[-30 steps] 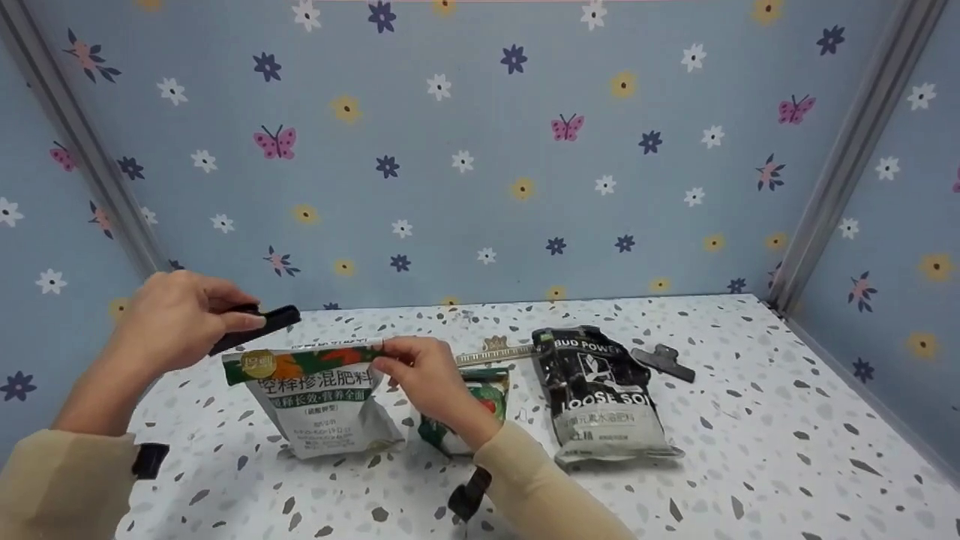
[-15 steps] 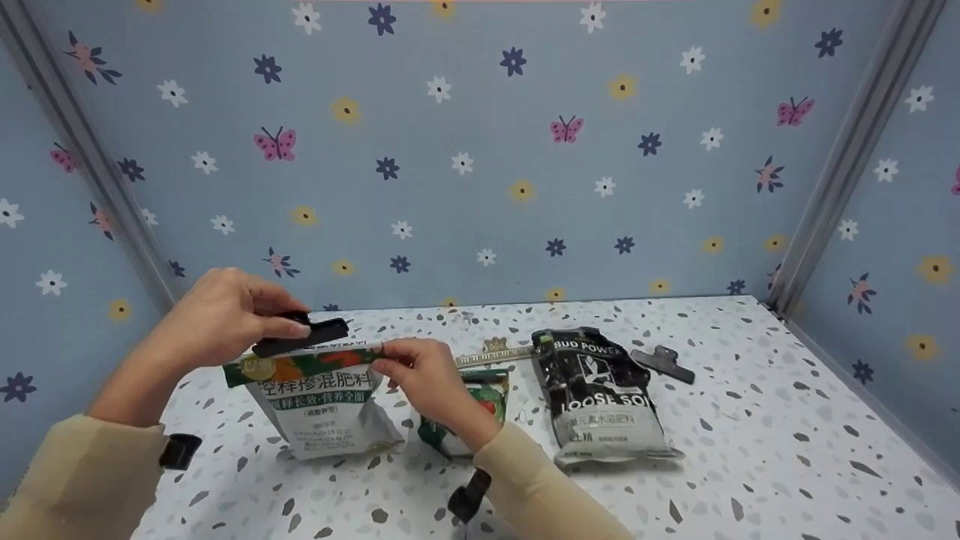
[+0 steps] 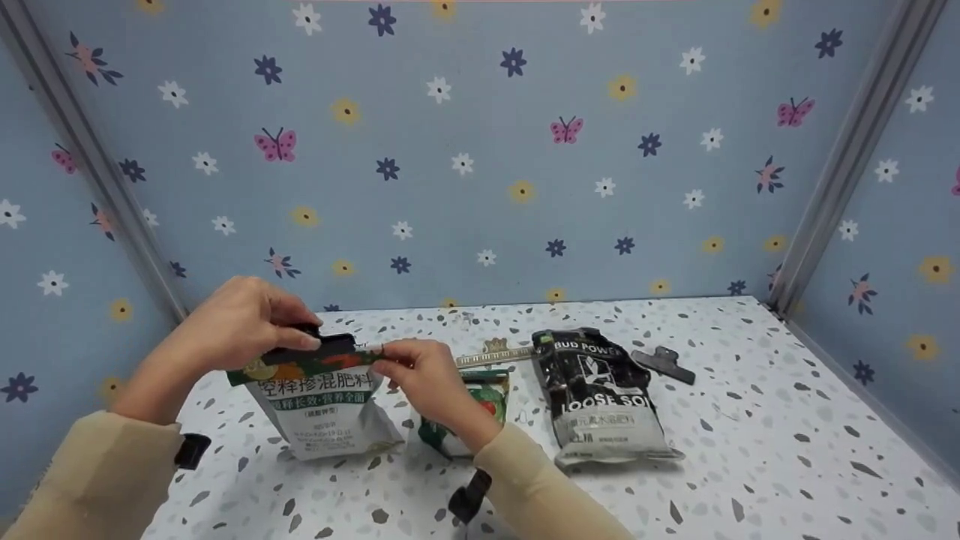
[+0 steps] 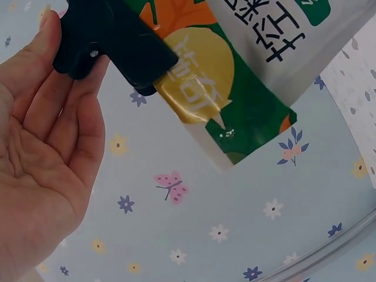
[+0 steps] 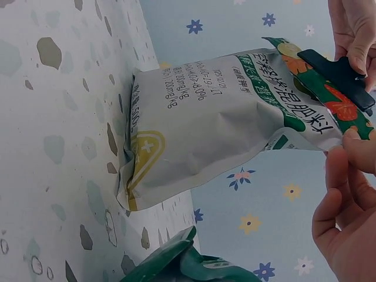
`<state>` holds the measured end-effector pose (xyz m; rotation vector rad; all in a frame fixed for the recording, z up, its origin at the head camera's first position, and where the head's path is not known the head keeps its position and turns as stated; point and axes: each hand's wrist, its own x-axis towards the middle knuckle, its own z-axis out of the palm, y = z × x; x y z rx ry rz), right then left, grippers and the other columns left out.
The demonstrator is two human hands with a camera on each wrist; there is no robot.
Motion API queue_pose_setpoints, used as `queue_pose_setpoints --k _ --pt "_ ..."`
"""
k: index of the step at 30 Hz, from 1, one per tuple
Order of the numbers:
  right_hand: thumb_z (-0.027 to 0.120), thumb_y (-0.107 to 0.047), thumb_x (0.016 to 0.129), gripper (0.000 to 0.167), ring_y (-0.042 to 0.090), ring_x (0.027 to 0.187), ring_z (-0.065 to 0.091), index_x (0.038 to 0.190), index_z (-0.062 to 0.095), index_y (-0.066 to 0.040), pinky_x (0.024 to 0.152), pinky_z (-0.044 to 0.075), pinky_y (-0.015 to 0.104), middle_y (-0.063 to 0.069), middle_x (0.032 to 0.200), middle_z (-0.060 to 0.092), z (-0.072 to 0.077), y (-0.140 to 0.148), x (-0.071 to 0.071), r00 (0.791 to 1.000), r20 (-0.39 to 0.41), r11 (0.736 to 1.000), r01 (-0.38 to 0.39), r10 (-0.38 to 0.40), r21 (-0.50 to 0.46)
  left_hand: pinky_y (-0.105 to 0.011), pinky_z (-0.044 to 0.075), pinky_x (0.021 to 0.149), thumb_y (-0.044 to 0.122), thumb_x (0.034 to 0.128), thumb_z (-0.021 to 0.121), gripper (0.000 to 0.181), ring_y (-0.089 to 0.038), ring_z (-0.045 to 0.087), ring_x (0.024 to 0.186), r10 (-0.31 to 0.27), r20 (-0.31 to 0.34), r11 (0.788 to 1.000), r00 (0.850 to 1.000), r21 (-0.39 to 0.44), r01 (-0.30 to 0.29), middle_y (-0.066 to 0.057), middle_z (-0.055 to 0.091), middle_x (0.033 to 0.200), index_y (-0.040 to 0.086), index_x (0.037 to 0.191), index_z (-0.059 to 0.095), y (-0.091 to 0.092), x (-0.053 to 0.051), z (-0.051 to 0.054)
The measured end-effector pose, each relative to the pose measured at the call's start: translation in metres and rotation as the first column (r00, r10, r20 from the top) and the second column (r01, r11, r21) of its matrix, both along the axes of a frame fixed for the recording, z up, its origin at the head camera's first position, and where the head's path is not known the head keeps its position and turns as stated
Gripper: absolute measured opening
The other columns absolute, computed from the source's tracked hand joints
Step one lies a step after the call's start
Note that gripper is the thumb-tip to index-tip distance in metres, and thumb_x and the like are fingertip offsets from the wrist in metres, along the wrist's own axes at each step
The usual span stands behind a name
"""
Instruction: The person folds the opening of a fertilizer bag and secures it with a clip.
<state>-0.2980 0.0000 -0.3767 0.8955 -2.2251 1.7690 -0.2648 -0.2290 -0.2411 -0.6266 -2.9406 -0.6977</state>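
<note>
A white and green fertilizer bag [image 3: 322, 420] stands on the table at the left, its top edge folded. My left hand [image 3: 232, 322] pinches a black clip [image 3: 334, 345], whose jaws lie over the bag's top edge. In the left wrist view the clip [image 4: 117, 47] overlaps the orange and green strip beside the left hand [image 4: 53, 141]. My right hand [image 3: 427, 375] pinches the right end of that top edge. The right wrist view shows the bag [image 5: 205, 117] from the front, the clip [image 5: 335, 73] across its strip and the right hand [image 5: 352, 211] at the corner.
A smaller green bag [image 3: 491, 397] stands partly behind my right forearm. Right of it lies a black and grey soil bag [image 3: 607, 405], with another dark clip [image 3: 665, 362] beside it. A ruler-like strip [image 3: 499, 355] lies behind. A patterned wall [image 3: 480, 225] bounds the table's back.
My left hand has moved right with the black clip and lowered it onto the bag's top edge. The right hand has stayed at the corner, and the bag has hardly moved.
</note>
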Motion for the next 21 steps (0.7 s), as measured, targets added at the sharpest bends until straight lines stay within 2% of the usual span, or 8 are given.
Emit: queue_pose_setpoints --k 7,13,17,20,21 --pt "0.069 -0.008 0.094 0.009 0.019 0.064 0.064 0.089 0.077 -0.01 0.059 0.053 0.025 -0.004 0.078 0.07 0.0012 0.0008 0.0004 1.0 -0.014 1.0 -0.002 0.002 0.011 -0.045 0.054 0.074 0.025 0.0861 0.08 0.024 -0.015 0.068 0.08 -0.014 -0.015 0.999 1.0 -0.047 0.013 -0.002 0.075 0.094 0.009 0.104 0.079 0.0021 -0.0009 -0.0048" --pt "0.069 -0.008 0.094 0.011 0.032 0.068 0.066 0.085 0.076 -0.008 0.059 0.052 0.024 -0.002 0.076 0.07 0.0021 0.0007 -0.0003 1.0 -0.025 1.0 0.0 0.0 0.015 -0.047 0.053 0.077 0.025 0.0853 0.081 0.026 -0.015 0.068 0.081 -0.033 -0.008 0.997 0.999 -0.07 0.032 -0.001 0.075 0.094 0.009 0.106 0.078 0.0038 -0.0017 -0.0037" --pt "0.069 -0.006 0.093 0.01 0.023 0.064 0.065 0.087 0.076 -0.008 0.057 0.052 0.024 -0.002 0.076 0.069 0.0027 0.001 0.0002 1.0 -0.017 1.0 -0.002 0.002 0.014 -0.048 0.052 0.079 0.026 0.0847 0.081 0.029 -0.017 0.068 0.084 -0.031 0.018 0.997 0.999 -0.07 0.033 -0.002 0.075 0.097 0.009 0.107 0.077 0.0044 -0.0019 -0.0032" --pt "0.069 -0.005 0.093 0.008 0.024 0.065 0.065 0.09 0.076 -0.008 0.056 0.052 0.024 -0.002 0.079 0.07 0.0029 0.0007 0.0012 1.0 0.007 1.0 -0.002 0.002 0.011 -0.051 0.051 0.082 0.027 0.0847 0.081 0.029 -0.019 0.068 0.088 -0.025 0.021 0.997 0.999 -0.068 0.027 -0.003 0.075 0.1 0.01 0.108 0.077 0.004 -0.0021 -0.0049" --pt "0.069 -0.005 0.093 0.008 0.028 0.067 0.066 0.091 0.076 -0.008 0.056 0.052 0.024 -0.002 0.08 0.071 0.0029 0.0004 0.0016 1.0 0.017 1.0 -0.001 0.0 0.012 -0.051 0.05 0.083 0.027 0.0848 0.081 0.029 -0.019 0.067 0.089 -0.027 0.017 0.997 1.0 -0.07 0.028 -0.003 0.075 0.1 0.01 0.108 0.077 0.0037 -0.0021 -0.0057"
